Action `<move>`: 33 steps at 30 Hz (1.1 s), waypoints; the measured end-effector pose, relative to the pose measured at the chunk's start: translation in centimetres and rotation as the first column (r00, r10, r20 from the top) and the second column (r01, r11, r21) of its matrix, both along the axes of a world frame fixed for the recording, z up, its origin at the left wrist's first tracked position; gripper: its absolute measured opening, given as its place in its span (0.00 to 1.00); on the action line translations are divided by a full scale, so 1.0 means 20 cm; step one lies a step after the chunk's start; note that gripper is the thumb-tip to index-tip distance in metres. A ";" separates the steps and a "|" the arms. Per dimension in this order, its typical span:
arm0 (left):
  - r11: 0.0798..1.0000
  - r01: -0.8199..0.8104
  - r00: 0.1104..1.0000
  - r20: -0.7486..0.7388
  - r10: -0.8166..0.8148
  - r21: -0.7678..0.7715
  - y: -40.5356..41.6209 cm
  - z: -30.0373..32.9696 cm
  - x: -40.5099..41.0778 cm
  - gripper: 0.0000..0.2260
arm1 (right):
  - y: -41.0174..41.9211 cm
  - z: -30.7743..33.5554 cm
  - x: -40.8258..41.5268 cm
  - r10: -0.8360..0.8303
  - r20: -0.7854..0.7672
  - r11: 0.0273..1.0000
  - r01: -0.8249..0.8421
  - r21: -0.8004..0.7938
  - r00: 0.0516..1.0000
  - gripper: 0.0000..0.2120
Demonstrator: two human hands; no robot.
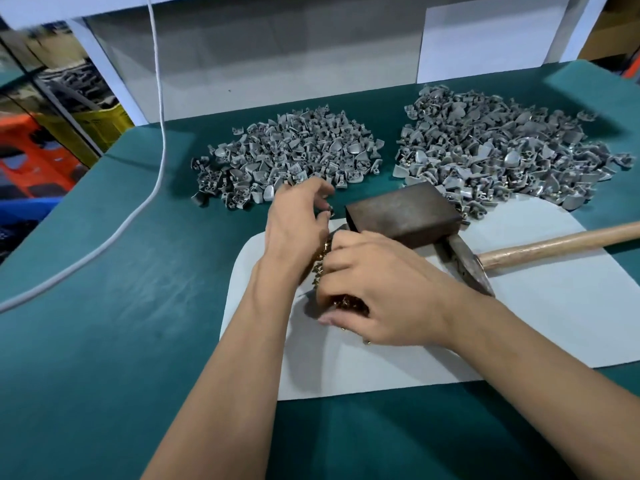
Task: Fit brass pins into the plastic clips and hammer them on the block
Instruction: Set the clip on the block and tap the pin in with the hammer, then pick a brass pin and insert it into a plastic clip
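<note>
Two heaps of grey plastic clips lie at the back of the green table: a left heap (291, 154) and a right heap (502, 147). A dark metal block (401, 211) sits on a white sheet (519, 327). A hammer (540, 249) with a wooden handle lies to the right of the block. A small pile of brass pins (320, 268) lies on the sheet, mostly hidden under my hands. My right hand (381, 289) covers the pins with curled fingers picking at them. My left hand (298, 216) hovers by the left heap, its fingertips pinching a small grey clip.
A white cable (152, 188) runs from the top down across the table's left side. The table's left edge (69, 188) drops off toward crates and bins. A white panel (277, 64) stands behind the heaps.
</note>
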State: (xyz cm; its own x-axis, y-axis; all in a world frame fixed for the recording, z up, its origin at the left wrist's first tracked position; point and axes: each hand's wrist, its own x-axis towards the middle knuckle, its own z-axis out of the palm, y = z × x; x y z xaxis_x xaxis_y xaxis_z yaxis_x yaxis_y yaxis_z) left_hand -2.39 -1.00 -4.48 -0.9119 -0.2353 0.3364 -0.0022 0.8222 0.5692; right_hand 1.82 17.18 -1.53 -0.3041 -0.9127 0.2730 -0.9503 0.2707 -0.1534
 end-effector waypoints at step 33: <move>0.446 0.269 0.957 -0.291 -0.020 0.854 0.12 0.11 0.03 0.06 | 0.09 0.00 -0.10 -0.184 0.117 0.815 0.218 -0.537 0.976 0.04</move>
